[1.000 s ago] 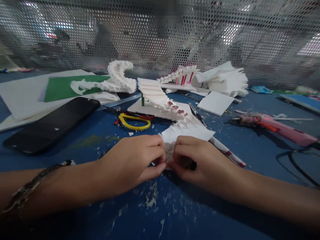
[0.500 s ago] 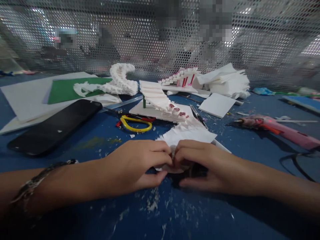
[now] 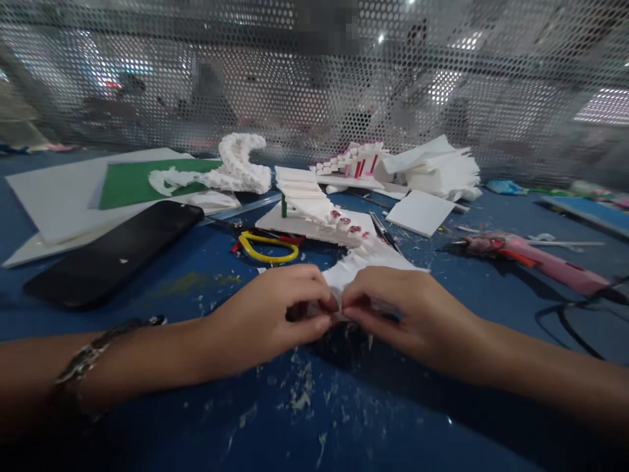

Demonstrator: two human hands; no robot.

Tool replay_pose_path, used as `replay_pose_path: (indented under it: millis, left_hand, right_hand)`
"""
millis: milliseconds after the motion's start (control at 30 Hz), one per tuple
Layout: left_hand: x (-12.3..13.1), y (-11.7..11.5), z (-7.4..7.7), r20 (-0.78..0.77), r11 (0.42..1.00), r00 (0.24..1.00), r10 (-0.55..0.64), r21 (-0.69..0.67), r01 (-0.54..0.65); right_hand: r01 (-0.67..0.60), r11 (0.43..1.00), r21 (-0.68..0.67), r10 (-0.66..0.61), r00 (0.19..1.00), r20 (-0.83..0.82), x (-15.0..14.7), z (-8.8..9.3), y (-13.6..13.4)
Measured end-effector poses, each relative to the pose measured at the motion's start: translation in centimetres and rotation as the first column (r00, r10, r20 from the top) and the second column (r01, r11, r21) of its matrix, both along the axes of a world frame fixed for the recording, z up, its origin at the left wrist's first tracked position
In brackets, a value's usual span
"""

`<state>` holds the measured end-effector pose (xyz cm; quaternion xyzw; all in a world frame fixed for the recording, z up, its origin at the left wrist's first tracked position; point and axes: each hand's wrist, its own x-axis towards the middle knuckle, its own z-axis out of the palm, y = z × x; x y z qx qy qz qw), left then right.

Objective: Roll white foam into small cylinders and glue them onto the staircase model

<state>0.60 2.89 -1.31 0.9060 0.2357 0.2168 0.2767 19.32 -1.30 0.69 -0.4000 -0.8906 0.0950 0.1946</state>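
Near the middle of the blue table, my left hand (image 3: 287, 305) and my right hand (image 3: 403, 301) meet fingertip to fingertip. Both pinch a piece of white paper (image 3: 339, 278), the left from its left side and the right from its right. Much of the paper is hidden under my fingers. Just beyond it stands a white paper staircase model (image 3: 309, 196) on a flat base, with a green post and dark red spots along its lower steps. Left of that model lie scissors (image 3: 270, 252) with yellow and red handles.
A black phone (image 3: 115, 255) lies at left, before green paper (image 3: 128, 183) and a curled white piece (image 3: 240, 164). A pink glue gun (image 3: 545, 262) with a cable lies at right. Behind are another stair model (image 3: 354, 160), crumpled white sheets (image 3: 437, 170) and a perforated metal screen (image 3: 295, 85).
My fingers have closed into tighter pinches on the paper, the right thumb rising to meet its fingers. The view has shifted slightly.
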Motion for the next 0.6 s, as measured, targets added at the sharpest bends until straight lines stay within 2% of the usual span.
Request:
replay_pose_path:
  millis: [100,200,300,400,467,600]
  left_hand:
    - [0.09,-0.02,0.48,0.047,0.994,0.997,0.067,-0.085,-0.063]
    - [0.13,0.06,0.77,0.077,0.976,0.993,0.092,-0.206,-0.074]
    - [0.12,0.13,0.82,0.103,0.922,0.99,0.092,-0.385,-0.045]
    - [0.13,0.14,0.88,0.116,0.858,0.988,0.102,-0.512,-0.028]
    - [0.11,0.16,0.95,0.133,0.842,0.987,0.095,-0.54,-0.008]
    - [0.01,0.19,1.06,0.121,0.848,0.989,0.087,-0.53,-0.01]
  right_hand:
    - [0.044,0.998,0.048,-0.041,0.997,-0.059,-0.1,0.53,-0.44]
    - [0.007,0.995,0.103,-0.001,0.998,-0.062,-0.1,0.83,-0.67]
    - [-0.098,0.99,0.102,0.103,0.994,-0.044,-0.25,0.7,-0.64]
    - [-0.119,0.986,0.115,0.132,0.985,-0.114,-0.5,0.42,-0.58]
    - [-0.094,0.988,0.123,0.112,0.984,-0.142,-0.61,0.35,-0.63]
    - [-0.074,0.986,0.149,0.095,0.985,-0.141,-0.64,0.59,-0.8]
